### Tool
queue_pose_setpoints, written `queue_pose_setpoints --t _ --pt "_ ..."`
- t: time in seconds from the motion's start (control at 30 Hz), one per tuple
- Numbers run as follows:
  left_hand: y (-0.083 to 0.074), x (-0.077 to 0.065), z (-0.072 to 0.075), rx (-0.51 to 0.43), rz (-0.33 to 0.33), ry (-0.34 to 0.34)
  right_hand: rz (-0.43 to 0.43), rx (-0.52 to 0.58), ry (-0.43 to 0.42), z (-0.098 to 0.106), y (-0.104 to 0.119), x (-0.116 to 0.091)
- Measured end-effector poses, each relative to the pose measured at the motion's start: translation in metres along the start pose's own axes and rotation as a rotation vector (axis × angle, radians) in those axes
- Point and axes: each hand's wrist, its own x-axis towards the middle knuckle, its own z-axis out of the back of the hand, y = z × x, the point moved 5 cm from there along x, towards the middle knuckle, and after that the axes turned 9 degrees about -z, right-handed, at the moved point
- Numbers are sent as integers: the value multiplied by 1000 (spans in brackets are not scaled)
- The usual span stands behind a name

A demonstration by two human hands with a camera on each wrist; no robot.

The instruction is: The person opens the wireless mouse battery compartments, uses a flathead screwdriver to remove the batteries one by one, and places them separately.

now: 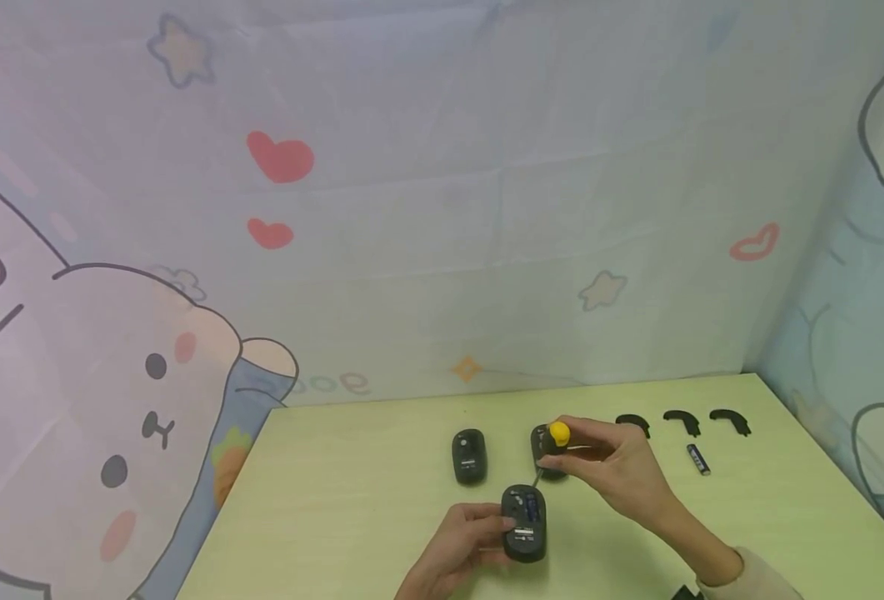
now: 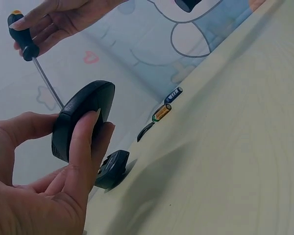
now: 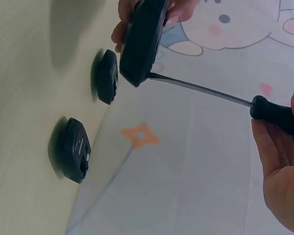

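Note:
A black computer mouse (image 1: 526,546), underside up, is gripped by my left hand (image 1: 466,543) between thumb and fingers, raised off the table. Its battery compartment is uncovered. My right hand (image 1: 621,468) holds the dark handle of a screwdriver (image 3: 201,89) with a yellow end cap. In the right wrist view, the flat metal tip touches the end of the mouse. Two more black mice lie underside up on the table: one to the left (image 1: 469,457), the other (image 1: 537,442) partly hidden behind the right hand and screwdriver.
Three curved black covers (image 1: 682,421) lie in a row at the table's back right. A battery (image 1: 698,459) lies in front of them, and the left wrist view shows an orange battery (image 2: 161,112) too. A printed cloth (image 1: 412,208) hangs behind the pale table (image 1: 322,500).

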Motion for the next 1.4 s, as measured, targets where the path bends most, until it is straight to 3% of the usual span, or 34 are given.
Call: queue_pose_setpoints --t 0.33,0.63,1.0,1.4 --pt "-2 -1 0 2 1 -5 161 -143 -102 -9 8 -13" --pt "0 0 -3 41 -31 -22 300 -135 -29 -19 12 -16" --pt "3 -2 -7 97 -31 -12 289 -153 0 -21 9 -17" --pt "0 -4 -8 181 -60 -18 234 -171 -83 -13 1 -8"
